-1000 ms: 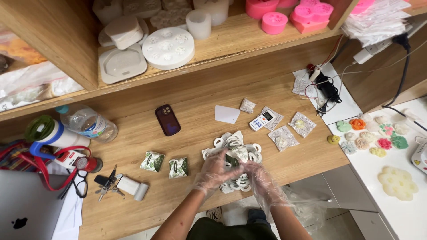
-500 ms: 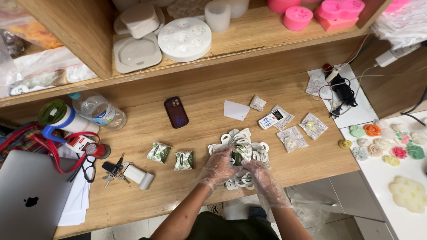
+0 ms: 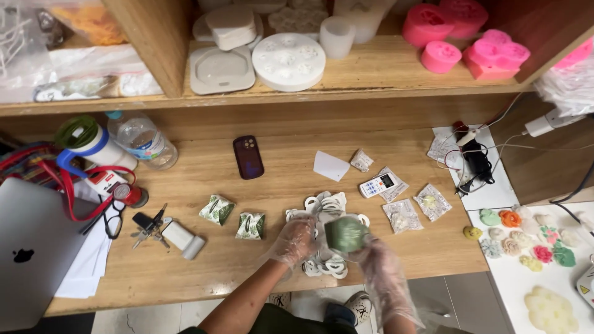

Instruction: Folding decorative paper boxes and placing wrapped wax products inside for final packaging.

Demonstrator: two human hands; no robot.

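Both my hands wear clear plastic gloves. My right hand (image 3: 378, 263) holds up a round green piece (image 3: 345, 235) that seems to sit in a clear wrap. My left hand (image 3: 292, 241) is just left of it with bent fingers, resting over a pile of white ring-shaped pieces (image 3: 328, 204) on the wooden desk (image 3: 278, 179). Whether the left fingers grip the wrap is unclear. Two packets with a green leaf pattern (image 3: 217, 209) (image 3: 250, 226) lie to the left of my left hand.
A dark phone (image 3: 248, 157), a white card (image 3: 330, 166), a small white remote (image 3: 377, 184) and clear packets (image 3: 402, 215) lie behind the pile. At left are keys (image 3: 148, 226), a water bottle (image 3: 141, 140) and a laptop (image 3: 31, 247). White moulds (image 3: 288, 60) and pink moulds (image 3: 461, 37) fill the shelf. Coloured flower shapes (image 3: 526, 241) lie at right.
The green piece has come up off the ring pile in my right hand and shows fully. My left hand has slid off to its left. The view tilted down and right.
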